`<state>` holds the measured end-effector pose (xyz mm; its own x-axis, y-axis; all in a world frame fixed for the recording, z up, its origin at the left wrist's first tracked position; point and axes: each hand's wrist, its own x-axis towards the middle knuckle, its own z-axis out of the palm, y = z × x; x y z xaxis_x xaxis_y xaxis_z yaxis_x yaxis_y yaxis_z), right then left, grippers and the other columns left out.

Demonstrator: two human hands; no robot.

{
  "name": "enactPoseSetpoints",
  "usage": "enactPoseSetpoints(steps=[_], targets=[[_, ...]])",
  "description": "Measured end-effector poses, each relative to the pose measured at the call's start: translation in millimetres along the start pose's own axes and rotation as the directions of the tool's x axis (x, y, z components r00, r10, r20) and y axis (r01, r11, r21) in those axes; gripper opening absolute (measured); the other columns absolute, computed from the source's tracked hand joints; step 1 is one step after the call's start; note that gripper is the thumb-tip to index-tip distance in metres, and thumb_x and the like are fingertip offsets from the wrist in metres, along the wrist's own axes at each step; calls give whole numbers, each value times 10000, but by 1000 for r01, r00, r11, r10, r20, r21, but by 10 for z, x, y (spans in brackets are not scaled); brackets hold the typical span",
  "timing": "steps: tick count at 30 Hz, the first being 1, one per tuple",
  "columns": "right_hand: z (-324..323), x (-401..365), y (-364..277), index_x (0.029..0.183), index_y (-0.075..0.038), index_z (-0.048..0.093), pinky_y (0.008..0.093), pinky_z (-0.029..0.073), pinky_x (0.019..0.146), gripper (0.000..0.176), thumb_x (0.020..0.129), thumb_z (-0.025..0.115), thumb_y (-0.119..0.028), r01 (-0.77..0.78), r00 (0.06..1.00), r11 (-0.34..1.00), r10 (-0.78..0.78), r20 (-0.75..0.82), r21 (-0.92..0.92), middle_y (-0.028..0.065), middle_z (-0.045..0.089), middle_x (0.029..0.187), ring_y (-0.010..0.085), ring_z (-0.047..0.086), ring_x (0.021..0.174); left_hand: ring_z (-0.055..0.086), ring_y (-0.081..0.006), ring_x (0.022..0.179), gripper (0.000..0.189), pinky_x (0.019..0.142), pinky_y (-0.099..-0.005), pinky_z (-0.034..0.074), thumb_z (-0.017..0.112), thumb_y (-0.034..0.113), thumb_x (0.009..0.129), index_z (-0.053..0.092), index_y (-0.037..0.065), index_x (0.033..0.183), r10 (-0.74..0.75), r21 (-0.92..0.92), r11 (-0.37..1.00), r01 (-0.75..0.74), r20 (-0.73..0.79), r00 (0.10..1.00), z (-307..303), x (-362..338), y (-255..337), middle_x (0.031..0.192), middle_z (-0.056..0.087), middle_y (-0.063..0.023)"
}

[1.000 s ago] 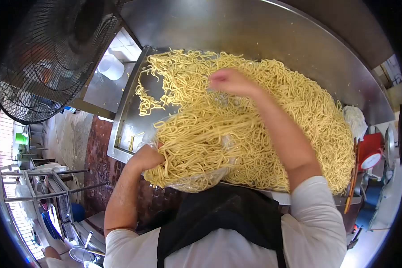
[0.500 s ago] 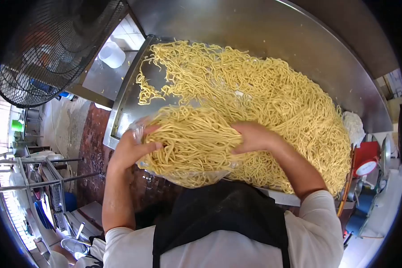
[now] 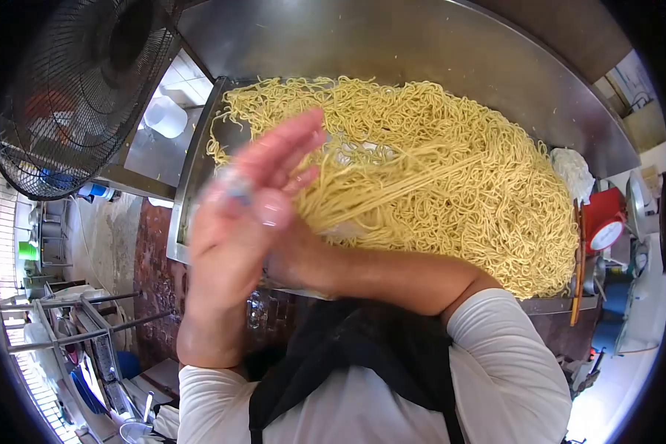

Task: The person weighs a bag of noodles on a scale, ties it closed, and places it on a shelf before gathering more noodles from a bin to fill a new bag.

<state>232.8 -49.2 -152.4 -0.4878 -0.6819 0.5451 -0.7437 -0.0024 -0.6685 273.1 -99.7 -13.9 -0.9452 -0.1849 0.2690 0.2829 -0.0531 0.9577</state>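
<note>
Raised close to the camera, my left hand (image 3: 237,207) is smeared by motion, its fingers stretched up and its thumb apart. A small pale, bluish shape at the base of its fingers cannot be made out. My right hand (image 3: 292,248) reaches across to the left behind it, its fingers hidden. Long, blurred strands of yellow noodles run from the pile toward the right hand. Thick yellow noodles (image 3: 481,200) cover most of the metal tray (image 3: 192,192). A translucent patch like plastic (image 3: 344,231) shows near the right wrist.
A wire-guarded fan (image 3: 81,96) stands at the upper left, near a white container (image 3: 166,117). On the right are a crumpled whitish plastic bag (image 3: 572,174), a red scale (image 3: 606,222) and wooden sticks (image 3: 576,274). A metal rack (image 3: 89,325) stands at lower left.
Both hands were around a bagged bundle of noodles. My left hand has risen off it; my right hand has swung left behind it. The bundle is no longer plainly visible.
</note>
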Motion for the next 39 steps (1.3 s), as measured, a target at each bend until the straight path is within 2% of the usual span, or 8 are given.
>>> enactPoseSetpoints(steps=[4, 10, 15, 20, 24, 28, 36, 39], targets=[[156, -520, 80, 1204, 9, 597, 455, 481, 939, 345, 899, 572, -148, -267, 935, 912, 167, 312, 311, 190, 642, 1108, 300, 617, 1067, 358, -419, 1422, 1027, 1145, -440, 330, 733, 617, 756, 414, -68, 1451, -392, 905, 409, 118, 58, 918, -486, 104, -1196, 1519, 364, -309], [-61, -357, -290, 1196, 13, 577, 390, 448, 1001, 328, 953, 539, -203, -74, 656, 870, 411, 633, -488, 206, 617, 1151, 244, 576, 1145, 396, -409, 1401, 1084, 1138, -377, 339, 784, 624, 679, 404, 9, 1487, -766, 715, 455, 531, 10, 643, -213, 496, -1750, 1505, 362, -334], [87, -656, 139, 1154, -31, 594, 425, 463, 917, 280, 921, 589, -186, -654, 739, 571, 343, 580, 496, 171, 624, 1101, 272, 590, 1072, 533, -350, 1265, 765, 1057, -402, 410, 750, 366, 729, 519, 49, 1387, -681, 950, 310, 26, 203, 704, 162, 370, -2128, 1368, 527, -269], [-819, -211, -46, 1134, -36, 675, 422, 487, 917, 331, 898, 662, -266, -21, 459, 984, 165, 873, -174, 207, 678, 1112, 328, 660, 987, 642, -242, 977, 379, 875, -348, 494, 635, 121, 770, 626, 75, 1146, -640, 733, 548, 404, 56, 766, -38, 351, -1560, 1071, 671, -122], [-1649, 327, 123, 1324, -36, 598, 391, 425, 1072, 699, 735, 857, -310, -394, 878, 734, 123, 462, 553, 162, 644, 1289, 297, 633, 1152, 620, -143, 863, 332, 772, -286, 498, 588, -10, 730, 637, 58, 1052, -433, -1, 901, 433, -29, 901, -288, 94, -1244, 945, 662, -26], [-1352, 751, 329, 1414, -44, 485, 350, 399, 1097, 945, 632, 928, -337, -403, 641, 814, -75, 764, 418, 141, 602, 1351, 269, 569, 1238, 634, -149, 850, 348, 743, -289, 515, 587, -91, 654, 635, 45, 971, -242, -89, 968, 237, -55, 969, -425, -74, -791, 914, 651, -31], [-1702, -346, 1375, 1039, -68, 690, 340, 527, 800, 249, 800, 749, -101, -366, 773, 872, 479, 417, -324, 93, 710, 931, 231, 676, 852, 641, -173, 778, 371, 680, -299, 540, 538, -133, 580, 610, 17, 912, -364, -198, 929, 312, -338, 868, -1079, -604, -803, 887, 669, -67], [-1692, -708, 1555, 1011, -64, 694, 312, 525, 790, 193, 824, 707, -20, -650, 759, 757, 645, 90, 57, 65, 707, 916, 187, 669, 852, 648, -170, 744, 380, 652, -278, 540, 532, -127, 573, 608, 6, 921, -462, -272, 881, 387, -315, 829, -1062, -629, -950, 852, 672, -75]])
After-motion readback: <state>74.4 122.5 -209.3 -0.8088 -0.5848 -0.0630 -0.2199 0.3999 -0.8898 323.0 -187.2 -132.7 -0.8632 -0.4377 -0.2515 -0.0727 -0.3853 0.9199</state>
